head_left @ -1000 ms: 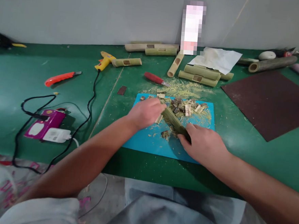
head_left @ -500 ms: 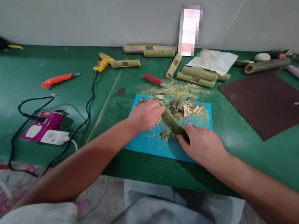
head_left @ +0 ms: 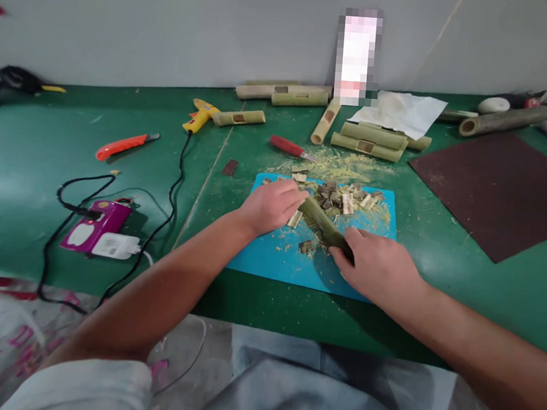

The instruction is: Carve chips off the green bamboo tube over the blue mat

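A green bamboo tube (head_left: pixel 323 221) slants between my hands above a blue mat (head_left: pixel 260 265). My left hand (head_left: pixel 276 206) is closed at its upper left end; the fingertips and whatever else they may grip are hidden from view. Wrapped round the lower right end is my right hand (head_left: pixel 379 262). Bamboo chips (head_left: pixel 347 204) and shavings lie on the mat behind the tube, and a small dark clump (head_left: pixel 306 247) lies in front of it. Beyond the mat is a red-handled blade tool (head_left: pixel 287 146).
Several cut bamboo tubes (head_left: pixel 374 134) lie toward the wall, near white paper (head_left: pixel 398 114). On the left are a yellow glue gun (head_left: pixel 200 116), an orange utility knife (head_left: pixel 122 147) and a purple power strip (head_left: pixel 96 227) with trailing cords. A dark brown sheet (head_left: pixel 497 189) lies on the right.
The camera view has turned slightly left, so everything sits a little further right in the picture. Both hands keep their hold, and the tube stays at nearly the same slant.
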A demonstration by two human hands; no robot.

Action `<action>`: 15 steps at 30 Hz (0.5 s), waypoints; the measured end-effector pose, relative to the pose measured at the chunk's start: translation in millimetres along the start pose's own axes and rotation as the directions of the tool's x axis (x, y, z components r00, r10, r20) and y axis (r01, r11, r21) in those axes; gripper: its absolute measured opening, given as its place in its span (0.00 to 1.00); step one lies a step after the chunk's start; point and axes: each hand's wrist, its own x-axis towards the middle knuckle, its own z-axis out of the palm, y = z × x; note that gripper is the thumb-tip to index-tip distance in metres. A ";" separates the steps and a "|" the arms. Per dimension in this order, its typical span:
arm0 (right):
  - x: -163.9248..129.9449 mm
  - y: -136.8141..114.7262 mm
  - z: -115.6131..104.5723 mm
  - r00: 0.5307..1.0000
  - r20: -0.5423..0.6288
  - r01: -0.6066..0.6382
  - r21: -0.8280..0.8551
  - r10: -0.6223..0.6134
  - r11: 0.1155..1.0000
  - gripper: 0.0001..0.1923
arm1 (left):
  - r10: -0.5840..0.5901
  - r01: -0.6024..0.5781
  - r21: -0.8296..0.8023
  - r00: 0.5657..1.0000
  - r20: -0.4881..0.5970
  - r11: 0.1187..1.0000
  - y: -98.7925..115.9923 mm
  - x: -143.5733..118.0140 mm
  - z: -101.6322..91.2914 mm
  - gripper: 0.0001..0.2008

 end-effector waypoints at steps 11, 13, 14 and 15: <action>-0.4 -1.4 -0.9 1.000 -0.005 0.006 0.002 -0.006 1.000 0.15 | -0.026 0.026 0.005 0.999 0.032 1.000 2.9 3.3 0.4 0.16; -0.6 -1.3 0.1 1.000 -0.010 0.008 0.001 -0.008 1.000 0.14 | -0.060 0.060 0.003 0.998 0.025 0.998 4.9 3.4 1.3 0.17; -0.8 -1.3 0.4 1.000 -0.013 0.009 0.000 -0.009 1.000 0.15 | -0.061 0.061 -0.008 0.997 0.037 0.998 6.1 3.4 1.6 0.17; -0.9 -1.4 0.5 1.000 -0.014 0.013 -0.001 -0.013 1.000 0.15 | -0.052 0.053 -0.022 0.998 0.047 0.998 7.1 3.3 1.7 0.17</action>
